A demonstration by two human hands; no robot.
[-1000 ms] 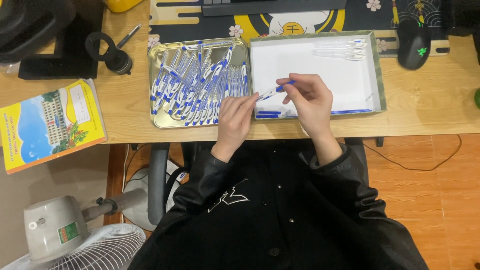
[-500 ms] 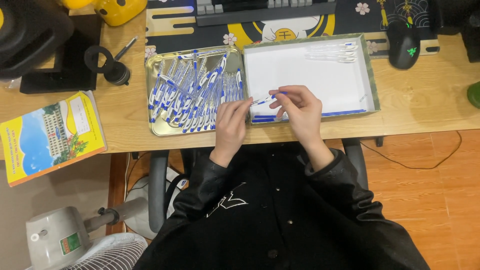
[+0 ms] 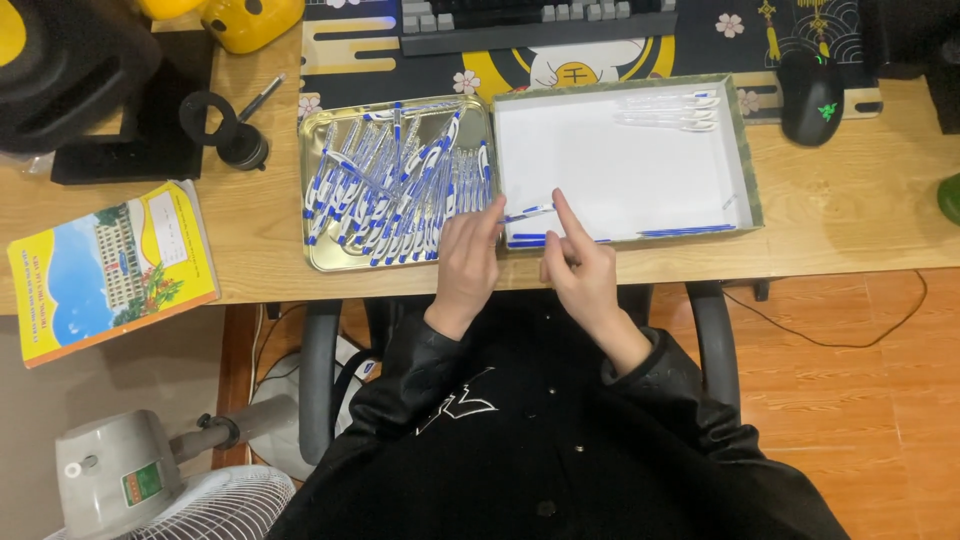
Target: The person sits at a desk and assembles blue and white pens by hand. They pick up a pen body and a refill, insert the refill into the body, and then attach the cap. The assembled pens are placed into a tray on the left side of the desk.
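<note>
A blue and white pen (image 3: 527, 211) lies level across the left wall of a white box with a green rim (image 3: 745, 150). My left hand (image 3: 468, 258) has its fingertips on the pen's left end. My right hand (image 3: 582, 268) points its index finger up against the pen's right end, its other fingers curled. A gold metal tray (image 3: 318, 262), left of the box, holds several blue and white pens (image 3: 390, 185) in a loose heap. More pens lie in the box: a few at its far right corner (image 3: 668, 108) and some along its near wall (image 3: 685, 231).
On the wooden desk sit a yellow booklet (image 3: 110, 265) at the left, a black stand (image 3: 120, 140), a keyboard (image 3: 540, 18) on a patterned mat, and a black mouse (image 3: 810, 95). A fan (image 3: 150, 480) stands on the floor at lower left.
Both hands have drawn back toward the near left corner of the box. The pen that my right hand held up over the box now sits low at the box's left wall between both hands.
</note>
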